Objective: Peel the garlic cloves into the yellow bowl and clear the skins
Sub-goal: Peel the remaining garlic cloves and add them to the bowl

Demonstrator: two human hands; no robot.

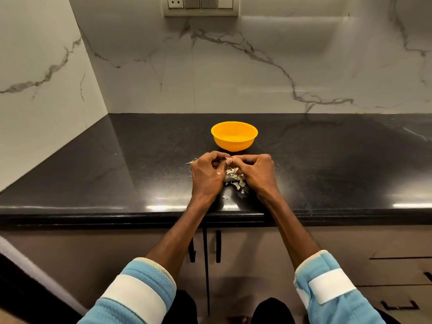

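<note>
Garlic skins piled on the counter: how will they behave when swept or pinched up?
The garlic skins look like thin, curled flakes, so probably very light and floppy; a pinch would likely gather only a few. On the glossy black counter they should slide easily but may scatter, as stray flakes lie near the edge.

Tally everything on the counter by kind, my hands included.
yellow bowl: 1
skin pile: 1
garlic clove, pinched between both hands: 1
hands: 2 (left hand, right hand)
Total: 5
</note>
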